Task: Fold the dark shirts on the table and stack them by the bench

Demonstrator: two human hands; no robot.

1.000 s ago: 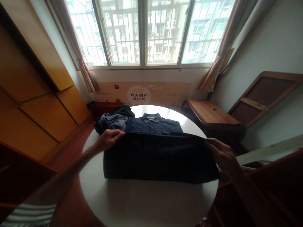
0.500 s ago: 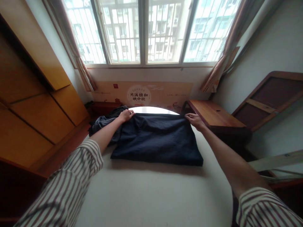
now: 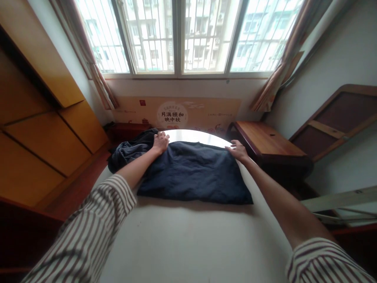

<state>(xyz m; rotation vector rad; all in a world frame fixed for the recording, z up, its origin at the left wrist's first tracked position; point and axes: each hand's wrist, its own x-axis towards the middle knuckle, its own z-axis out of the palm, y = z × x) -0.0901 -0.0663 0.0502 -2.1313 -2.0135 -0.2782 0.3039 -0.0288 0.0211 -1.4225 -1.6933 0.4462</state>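
A folded dark navy garment lies nearly flat across the white table, with soft wrinkles over its surface. Its exact kind cannot be told. At its far left corner is my left hand, fingers bent and apart, beside a heap of dark and grey clothes. My right hand touches the far right corner with its fingers spread, pointing left. Neither hand appears to grip the cloth now.
The table's rounded far edge shines under a barred window. A wooden desk stands beyond the right side. Yellow-brown cabinets line the left. A framed wooden panel leans at the right wall.
The garment's far edge, held between both hands before, has come down nearer me and lies flatter. The fingers of both hands have loosened from it. The view has tilted slightly.
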